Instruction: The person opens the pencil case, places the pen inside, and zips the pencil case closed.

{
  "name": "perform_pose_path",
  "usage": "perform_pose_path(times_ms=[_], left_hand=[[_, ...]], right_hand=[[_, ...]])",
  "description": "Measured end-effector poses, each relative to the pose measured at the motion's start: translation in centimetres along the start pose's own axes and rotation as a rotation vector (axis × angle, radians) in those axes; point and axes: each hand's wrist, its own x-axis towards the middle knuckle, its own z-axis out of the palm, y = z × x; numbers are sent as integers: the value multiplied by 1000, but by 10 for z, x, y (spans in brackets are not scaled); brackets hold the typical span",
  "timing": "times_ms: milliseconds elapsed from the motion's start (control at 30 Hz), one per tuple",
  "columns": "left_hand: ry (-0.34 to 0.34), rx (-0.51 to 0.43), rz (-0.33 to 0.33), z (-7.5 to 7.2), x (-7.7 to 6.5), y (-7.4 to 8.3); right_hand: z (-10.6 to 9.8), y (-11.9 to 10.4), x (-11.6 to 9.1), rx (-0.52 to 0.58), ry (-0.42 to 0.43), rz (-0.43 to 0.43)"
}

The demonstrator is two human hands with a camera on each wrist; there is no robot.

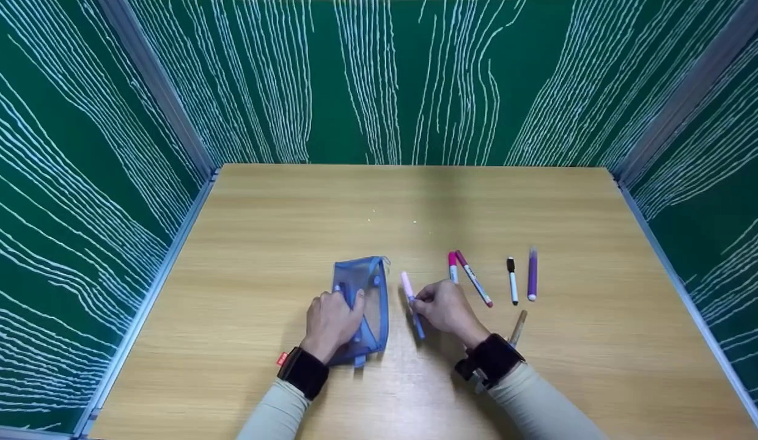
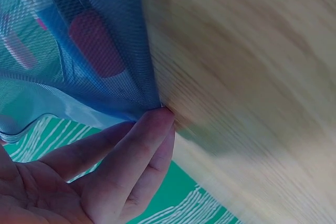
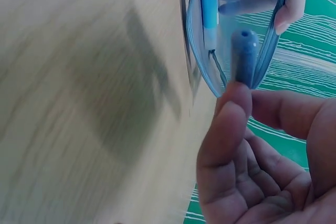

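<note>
Nearest: pale sleeves [image 1: 272, 412] and black wrist bands [image 1: 304, 371]. Next, left hand [image 1: 332, 321] at the left side of the blue mesh pouch [image 1: 375, 308], with fingers gripping its edge and thumb at the zip rim; mouth gaping in the right wrist view. Through the mesh in the left wrist view: several pens, one with a red part.

Right hand [image 1: 449, 310]: fingers pinching a pink-and-blue pen [image 1: 409, 296], blue end toward the body. Position: just beside the pouch's right edge, not inside. By the right wrist: brown pen [image 1: 518, 327], partly hidden.

Judgement on technique: for clean passage of a pen through the mouth, keep the rim spread, line the pen up lengthwise, lead with one end, avoid snagging the zip rim, loosen the pinch only with the pen fully supported.

Farther out on the worktop [image 1: 269, 214]: pink-capped marker [image 1: 453, 269] close beside a dark-red pen [image 1: 474, 279]; then black-capped marker [image 1: 512, 282] and purple marker [image 1: 532, 275], apart. Farthest: green wall [image 1: 409, 79], wavy white lines.
</note>
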Motion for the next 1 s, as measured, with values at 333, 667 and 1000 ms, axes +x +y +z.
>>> perform_pose_path(times_ms=[333, 667, 1000], left_hand=[[-49, 1, -17, -2, 1, 0], [-59, 16, -6, -1, 1, 0], [-45, 9, -7, 0, 1, 1]], right_hand=[[16, -10, 6, 22, -27, 8], [32, -25, 13, 69, -79, 27], [51, -38, 20, 18, -85, 3]])
